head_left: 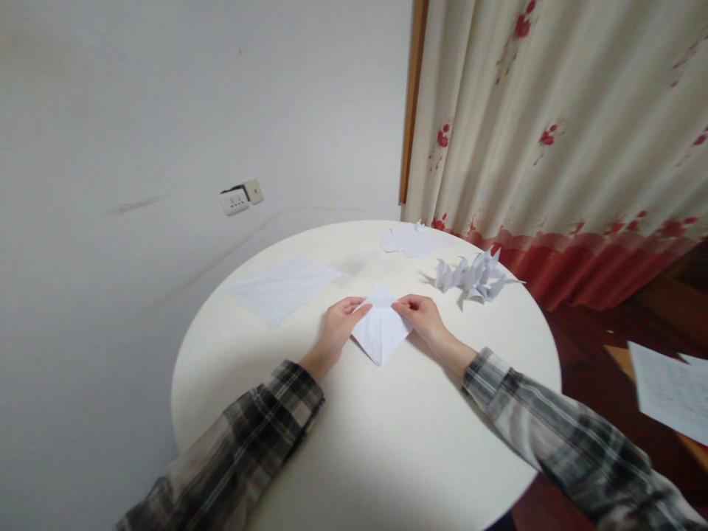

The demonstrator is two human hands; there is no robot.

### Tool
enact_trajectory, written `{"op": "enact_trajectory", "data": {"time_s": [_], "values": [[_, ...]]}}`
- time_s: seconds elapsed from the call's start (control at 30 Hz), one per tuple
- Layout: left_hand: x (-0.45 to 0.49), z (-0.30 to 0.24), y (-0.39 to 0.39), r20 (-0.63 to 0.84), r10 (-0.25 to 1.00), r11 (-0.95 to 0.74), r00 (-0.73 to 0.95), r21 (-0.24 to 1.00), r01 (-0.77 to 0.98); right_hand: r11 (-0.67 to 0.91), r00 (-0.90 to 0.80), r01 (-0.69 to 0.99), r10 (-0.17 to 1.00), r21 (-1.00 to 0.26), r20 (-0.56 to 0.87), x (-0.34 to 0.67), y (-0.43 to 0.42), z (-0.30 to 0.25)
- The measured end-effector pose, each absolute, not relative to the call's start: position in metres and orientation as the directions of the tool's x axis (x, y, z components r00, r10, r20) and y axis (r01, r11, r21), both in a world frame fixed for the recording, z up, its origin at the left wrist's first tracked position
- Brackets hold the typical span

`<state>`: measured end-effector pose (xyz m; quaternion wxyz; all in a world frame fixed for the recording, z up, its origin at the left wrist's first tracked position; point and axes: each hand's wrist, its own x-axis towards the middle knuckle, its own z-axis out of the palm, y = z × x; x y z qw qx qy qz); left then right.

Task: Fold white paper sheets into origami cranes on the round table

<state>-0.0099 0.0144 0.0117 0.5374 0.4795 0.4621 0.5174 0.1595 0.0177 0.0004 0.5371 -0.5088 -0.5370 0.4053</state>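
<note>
A folded white paper square (381, 335) is held like a diamond over the middle of the round table, one corner towards me, with creases running down it. My left hand (341, 324) pinches its left side, thumb on top and fingers behind. On the opposite side my right hand (423, 317) grips the paper the same way. Both thumbs lie near the upper edges. The fingertips behind the paper are hidden.
A flat white sheet (285, 287) lies at the left of the white table (332, 457). Several folded paper cranes (479, 276) cluster at the right. Paper scraps (414, 240) lie at the far edge. A wall is left, a curtain (514, 147) behind right, and written sheets (672, 387) sit lower right.
</note>
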Motion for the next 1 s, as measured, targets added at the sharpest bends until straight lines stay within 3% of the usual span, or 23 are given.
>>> {"op": "enact_trajectory", "data": {"time_s": [0.7,1.0], "values": [[-0.0122,0.0088,0.0175,0.07,0.996,-0.078,-0.052,0.982,-0.174,0.209,0.081,-0.022,0.975,-0.978,0.207,0.1586,0.0205,-0.0022],[-0.0122,0.0092,0.0183,0.066,0.994,-0.08,-0.082,0.981,-0.179,0.216,0.144,0.096,0.963,-0.972,0.228,0.1631,0.0225,-0.0026]]}}
